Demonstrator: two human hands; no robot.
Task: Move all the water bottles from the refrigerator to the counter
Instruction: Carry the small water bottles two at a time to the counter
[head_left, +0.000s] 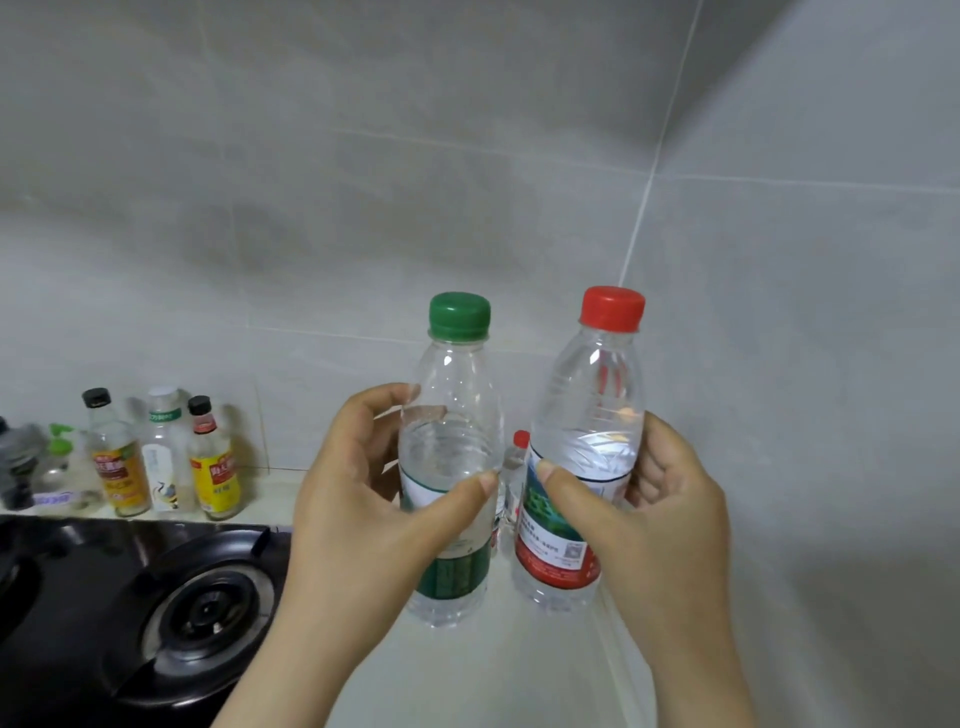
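Observation:
My left hand grips a clear water bottle with a green cap and green label, upright over the pale counter. My right hand grips a second clear water bottle with a red cap and red label, tilted slightly left. Both bottles are low, at or just above the counter near the corner of the tiled walls; I cannot tell whether they touch it. Between and behind them a third small bottle with a red cap stands against the wall, mostly hidden.
A black gas stove fills the lower left, its burner close to my left wrist. Several sauce and oil bottles line the wall behind it. Grey tiled walls close off the back and right.

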